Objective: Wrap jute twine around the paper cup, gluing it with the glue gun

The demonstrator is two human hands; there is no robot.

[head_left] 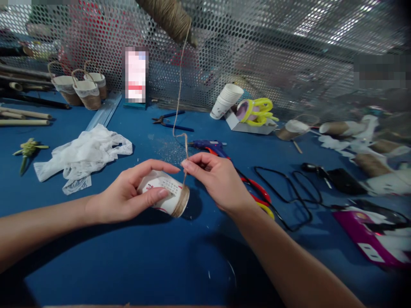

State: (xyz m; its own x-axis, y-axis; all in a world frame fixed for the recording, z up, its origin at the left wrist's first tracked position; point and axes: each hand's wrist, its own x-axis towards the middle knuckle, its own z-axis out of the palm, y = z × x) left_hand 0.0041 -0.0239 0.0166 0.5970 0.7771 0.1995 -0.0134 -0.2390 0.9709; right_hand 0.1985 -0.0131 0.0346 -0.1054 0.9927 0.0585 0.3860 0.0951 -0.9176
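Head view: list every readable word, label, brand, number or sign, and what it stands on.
No text is clear enough to quote.
White paper cup in the left hand: dark printed lines, too small and blurred.
Stacked white paper cups: small marks, unreadable.
Purple-and-white packet: white patch, unreadable.
Bright upright rectangular screen: pixelated.

This looks like a craft workshop. A blue bench against a perforated metal panel bears a glue gun, pliers, sticks, a heap of lace and stacked paper cups. Twine runs from a high spool to a partly wrapped cup; small lace-trimmed baskets stand at the left.
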